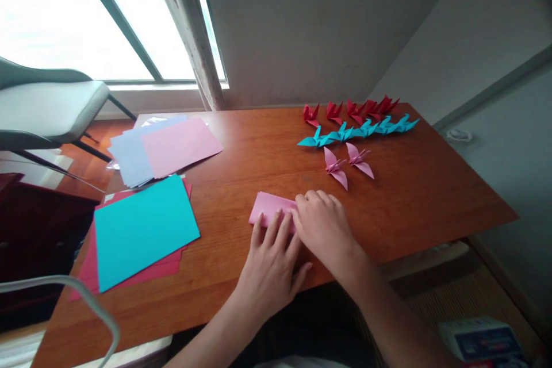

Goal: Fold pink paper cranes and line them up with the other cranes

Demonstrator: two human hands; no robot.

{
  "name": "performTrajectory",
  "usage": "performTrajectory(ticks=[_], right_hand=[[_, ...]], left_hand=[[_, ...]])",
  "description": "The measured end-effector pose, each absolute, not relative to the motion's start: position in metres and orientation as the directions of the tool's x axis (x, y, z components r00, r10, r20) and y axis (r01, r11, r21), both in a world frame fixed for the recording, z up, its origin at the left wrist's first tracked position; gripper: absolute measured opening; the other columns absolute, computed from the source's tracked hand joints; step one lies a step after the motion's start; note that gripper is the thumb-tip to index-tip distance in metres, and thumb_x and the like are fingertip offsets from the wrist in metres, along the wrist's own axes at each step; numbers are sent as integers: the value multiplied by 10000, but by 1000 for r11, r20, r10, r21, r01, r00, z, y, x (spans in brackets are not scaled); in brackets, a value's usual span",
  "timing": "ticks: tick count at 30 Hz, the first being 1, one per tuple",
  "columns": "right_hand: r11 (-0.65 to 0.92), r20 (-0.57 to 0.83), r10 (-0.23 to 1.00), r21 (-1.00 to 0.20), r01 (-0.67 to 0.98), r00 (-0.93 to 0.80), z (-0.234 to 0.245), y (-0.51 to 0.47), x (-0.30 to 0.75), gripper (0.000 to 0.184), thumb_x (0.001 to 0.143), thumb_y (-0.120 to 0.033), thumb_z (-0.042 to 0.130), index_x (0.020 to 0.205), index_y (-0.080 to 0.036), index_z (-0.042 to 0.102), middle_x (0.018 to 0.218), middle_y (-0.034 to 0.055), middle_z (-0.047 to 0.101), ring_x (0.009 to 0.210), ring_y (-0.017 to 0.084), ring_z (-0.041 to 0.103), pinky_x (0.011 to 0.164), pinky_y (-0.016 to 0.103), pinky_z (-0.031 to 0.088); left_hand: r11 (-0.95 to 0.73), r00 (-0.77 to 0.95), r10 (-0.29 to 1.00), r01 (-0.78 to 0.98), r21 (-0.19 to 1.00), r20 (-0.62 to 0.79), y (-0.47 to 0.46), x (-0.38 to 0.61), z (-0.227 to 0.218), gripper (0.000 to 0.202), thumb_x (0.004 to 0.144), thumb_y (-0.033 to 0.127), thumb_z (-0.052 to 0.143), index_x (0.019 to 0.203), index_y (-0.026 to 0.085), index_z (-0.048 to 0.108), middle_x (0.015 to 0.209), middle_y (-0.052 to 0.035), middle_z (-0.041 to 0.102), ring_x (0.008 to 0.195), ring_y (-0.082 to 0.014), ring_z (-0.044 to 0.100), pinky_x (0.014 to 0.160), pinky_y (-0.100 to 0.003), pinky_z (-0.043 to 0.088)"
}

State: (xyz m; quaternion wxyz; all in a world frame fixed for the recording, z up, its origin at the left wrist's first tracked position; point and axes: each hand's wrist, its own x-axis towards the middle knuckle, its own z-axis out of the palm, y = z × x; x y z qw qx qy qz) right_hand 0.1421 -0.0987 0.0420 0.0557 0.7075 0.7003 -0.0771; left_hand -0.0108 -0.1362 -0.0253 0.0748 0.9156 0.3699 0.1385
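Note:
A folded piece of pink paper [266, 206] lies on the wooden table in front of me. My left hand [272, 267] rests on its near edge, fingers stretched out and apart, pressing it down. At the paper's right end my right hand [322, 223] has its fingers curled closed over the edge, hiding that end. Beyond my hands stand two pink paper cranes [336, 168], their wings spread. Behind them runs a row of several blue paper cranes [345, 133], and farther back a row of several red paper cranes [354, 110].
On the table's left side lie a blue sheet stack [144, 233] over red sheets [166, 265]. Pink sheets [183, 146] overlap pale lilac sheets [131, 155] at the back left. A grey cable [92, 302] curves across the lower left. A chair [56, 106] stands by the window.

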Motion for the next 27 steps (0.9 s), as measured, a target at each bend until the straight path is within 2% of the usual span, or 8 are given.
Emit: performTrajectory(ticks=[6, 12, 14, 17, 19, 21, 24, 27], right_hand=[[-23, -220, 975, -17, 1000, 19, 42, -97, 136, 258, 974, -127, 447, 1068, -123, 688, 1080, 181, 724, 1064, 328, 670, 888, 436, 489], [-9, -182, 983, -95, 995, -8, 34, -93, 154, 146, 947, -241, 577, 1013, -161, 681, 1093, 140, 712, 1070, 301, 653, 894, 401, 478], [-37, -148, 989, -168, 985, 12, 30, -95, 163, 106, 938, -258, 598, 932, -186, 675, 1065, 110, 714, 1042, 267, 651, 854, 356, 473], [-106, -110, 991, -335, 936, 73, 21, -104, 175, 119, 932, -206, 582, 832, -213, 645, 902, 43, 723, 873, 205, 663, 745, 308, 446], [-95, -85, 994, -474, 875, 62, 12, -113, 182, 119, 940, -190, 571, 858, -220, 652, 837, 15, 724, 771, 182, 659, 703, 298, 435], [-43, -12, 999, -592, 805, 45, 3, -121, 187, 122, 951, -185, 567, 884, -219, 664, 861, 19, 737, 792, 182, 677, 732, 294, 455], [63, 108, 994, -729, 682, 24, -2, -126, 195, 104, 956, -193, 588, 916, -219, 679, 926, 27, 756, 851, 179, 700, 792, 286, 491], [131, 150, 989, -790, 599, -19, 9, -126, 202, 82, 951, -193, 619, 921, -223, 689, 919, 14, 757, 851, 165, 702, 789, 267, 509]], left_hand=[[-712, 683, 701, 655, 252, 205, -135, -9, -25, 592, 1001, 551, 485, 1461, 189, 575, 1592, -137, 498, 1529, -358, 348, 1271, -562, 104], [-738, 703, 675, 643, 204, 225, -133, -12, -25, 623, 992, 528, 505, 1505, 176, 528, 1609, -156, 469, 1494, -389, 399, 1232, -586, 203], [-743, 706, 669, 642, 190, 233, -133, -12, -26, 619, 996, 522, 500, 1502, 168, 530, 1600, -161, 480, 1482, -391, 414, 1227, -588, 200], [-733, 694, 681, 650, 201, 236, -134, -11, -29, 620, 1000, 540, 491, 1496, 170, 534, 1582, -165, 503, 1476, -391, 423, 1227, -594, 183], [-733, 695, 680, 644, 220, 234, -135, -11, -30, 613, 999, 542, 499, 1484, 169, 542, 1566, -168, 521, 1472, -397, 425, 1227, -605, 179], [-742, 702, 669, 620, 255, 244, -134, -13, -27, 591, 993, 531, 522, 1468, 180, 550, 1560, -157, 531, 1465, -392, 434, 1232, -610, 183], [-741, 683, 667, 572, 351, 296, -121, -21, -17, 555, 991, 433, 561, 1490, 198, 503, 1588, -136, 500, 1481, -338, 423, 1251, -566, 228], [-593, 446, 806, 602, 535, 390, -96, -34, -1, 567, 984, 361, 587, 1515, 218, 449, 1616, -142, 446, 1513, -298, 378, 1247, -518, 300]])
